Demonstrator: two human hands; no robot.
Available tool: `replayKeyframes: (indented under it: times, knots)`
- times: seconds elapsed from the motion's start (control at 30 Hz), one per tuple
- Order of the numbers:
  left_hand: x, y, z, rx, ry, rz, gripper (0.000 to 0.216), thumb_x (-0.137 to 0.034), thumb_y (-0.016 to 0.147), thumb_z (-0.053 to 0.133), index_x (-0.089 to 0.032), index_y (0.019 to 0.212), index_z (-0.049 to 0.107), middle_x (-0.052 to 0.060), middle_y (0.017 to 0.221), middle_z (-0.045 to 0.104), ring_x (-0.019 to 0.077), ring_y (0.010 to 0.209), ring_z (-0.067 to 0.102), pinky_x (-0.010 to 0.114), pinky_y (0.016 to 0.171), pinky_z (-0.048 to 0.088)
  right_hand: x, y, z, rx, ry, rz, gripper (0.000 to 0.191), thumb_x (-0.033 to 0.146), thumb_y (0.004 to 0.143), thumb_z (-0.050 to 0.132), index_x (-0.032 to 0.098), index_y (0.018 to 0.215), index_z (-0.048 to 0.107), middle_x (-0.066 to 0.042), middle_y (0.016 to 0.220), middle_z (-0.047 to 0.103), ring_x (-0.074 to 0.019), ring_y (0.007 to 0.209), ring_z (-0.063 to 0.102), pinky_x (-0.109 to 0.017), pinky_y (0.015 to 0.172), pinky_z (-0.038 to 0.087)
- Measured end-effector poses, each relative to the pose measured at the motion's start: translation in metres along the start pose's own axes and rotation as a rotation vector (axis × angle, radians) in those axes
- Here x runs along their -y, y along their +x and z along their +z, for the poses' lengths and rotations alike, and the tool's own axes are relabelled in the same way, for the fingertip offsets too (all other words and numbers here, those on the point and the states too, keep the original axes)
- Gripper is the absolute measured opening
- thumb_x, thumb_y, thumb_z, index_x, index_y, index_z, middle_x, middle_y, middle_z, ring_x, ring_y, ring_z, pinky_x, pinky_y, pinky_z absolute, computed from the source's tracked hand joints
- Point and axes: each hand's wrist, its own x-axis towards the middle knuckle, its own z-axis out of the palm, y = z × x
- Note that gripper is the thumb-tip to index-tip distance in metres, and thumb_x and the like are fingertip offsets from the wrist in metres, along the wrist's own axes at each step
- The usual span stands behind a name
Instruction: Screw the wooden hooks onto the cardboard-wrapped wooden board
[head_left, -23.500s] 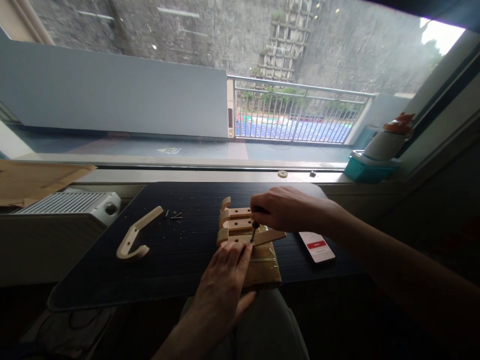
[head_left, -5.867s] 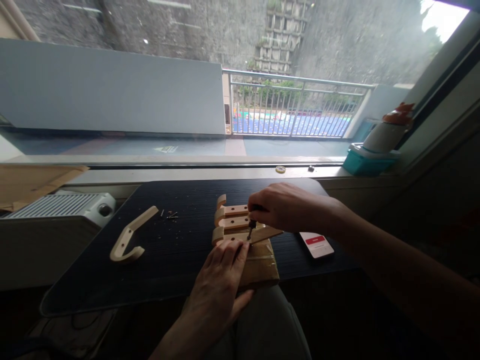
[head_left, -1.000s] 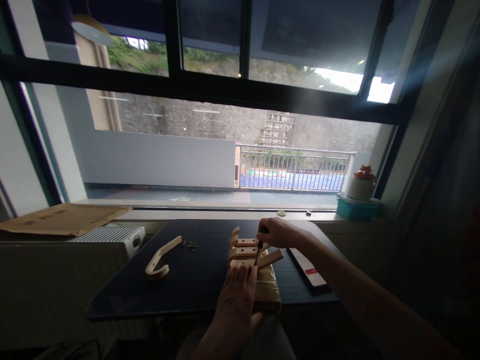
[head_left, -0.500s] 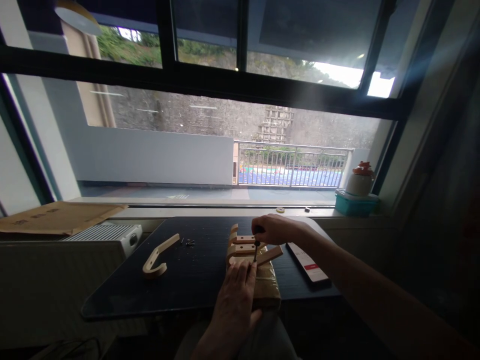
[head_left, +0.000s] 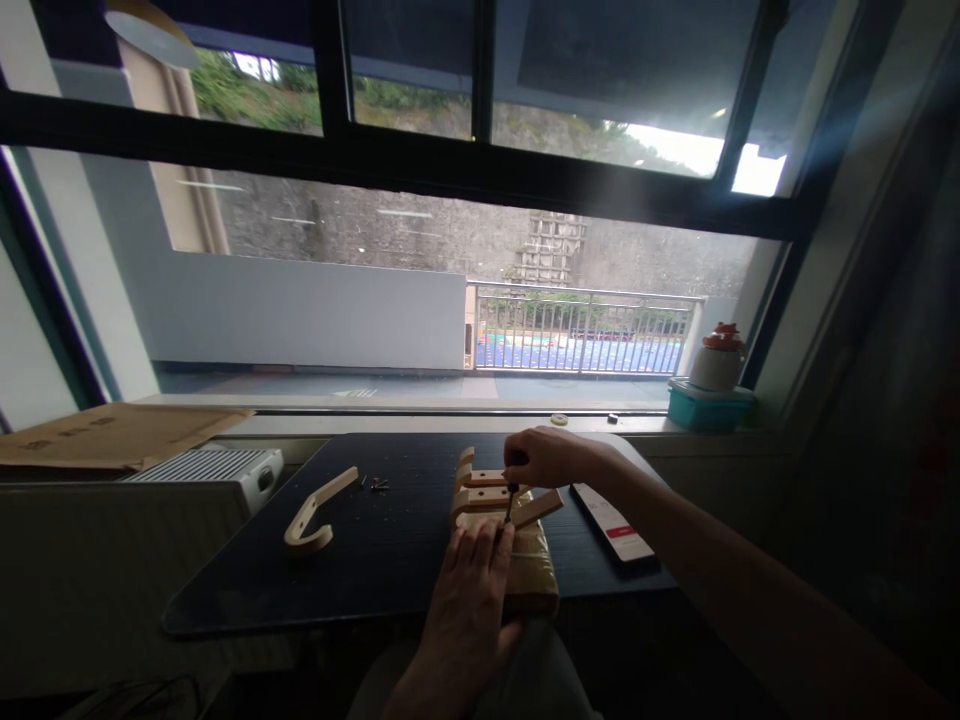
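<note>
Up swings the view since six seconds ago! Right hand grips one screwdriver, tip down at the nearest wooden hook, one of three on the wrapped block; left hand presses that hook, its clench unclear. One loose hook lies left, one phone right.

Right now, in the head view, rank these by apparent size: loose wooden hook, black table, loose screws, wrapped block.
1. Black table
2. Wrapped block, second even though the left hand hides part of it
3. Loose wooden hook, long but slim
4. Loose screws, even taken together
</note>
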Motion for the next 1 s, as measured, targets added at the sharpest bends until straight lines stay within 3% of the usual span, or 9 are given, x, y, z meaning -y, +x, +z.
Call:
replayKeyframes:
  times: [0.2,0.43,0.73,0.87,1.0]
  knots:
    - [-0.002,0.0,-0.004,0.051,0.011,-0.024,0.081,-0.028,0.065,0.063,-0.013,0.138,0.032,0.014,0.143,0.036,0.031,0.133,0.027,0.049,0.111,0.017,0.007,-0.005,-0.01,0.039,-0.017,-0.058,0.02,0.026,0.077,0.055,0.022,0.092,0.067,-0.001,0.081,0.066,-0.0118,0.065,0.053,-0.022,0.054,0.034]
    - [-0.001,0.001,-0.002,0.037,0.051,0.021,0.081,-0.028,0.066,0.06,-0.011,0.14,0.029,0.014,0.147,0.029,0.0306,0.136,0.021,0.05,0.112,0.014,0.005,0.0,-0.002,0.01,-0.035,-0.06,0.018,0.023,0.079,0.05,0.019,0.09,0.064,-0.002,0.079,0.065,-0.0113,0.063,0.051,-0.022,0.053,0.033]
    - [-0.001,0.003,-0.002,0.033,0.072,0.029,0.081,-0.03,0.066,0.059,-0.011,0.139,0.031,0.015,0.147,0.03,0.0311,0.136,0.022,0.052,0.111,0.014,0.013,0.001,0.007,-0.038,-0.073,0.031,0.023,0.029,0.084,0.044,0.017,0.092,0.062,-0.007,0.082,0.065,-0.0143,0.065,0.053,-0.024,0.052,0.032]
    - [0.0,0.0,0.003,-0.029,0.097,0.04,0.081,-0.029,0.066,0.06,-0.012,0.139,0.03,0.014,0.148,0.028,0.0308,0.137,0.019,0.051,0.111,0.012,0.012,0.0,-0.003,0.012,-0.085,0.013,0.025,0.033,0.08,0.05,0.017,0.095,0.063,-0.006,0.083,0.066,-0.0143,0.064,0.054,-0.024,0.051,0.032]
    - [-0.002,-0.003,0.006,-0.095,0.1,0.024,0.079,-0.027,0.065,0.061,-0.013,0.137,0.033,0.012,0.143,0.037,0.0298,0.134,0.024,0.049,0.112,0.012,0.009,-0.005,-0.013,0.035,-0.086,-0.051,0.025,0.029,0.077,0.054,0.022,0.099,0.064,-0.003,0.088,0.067,-0.0137,0.072,0.055,-0.023,0.057,0.034]
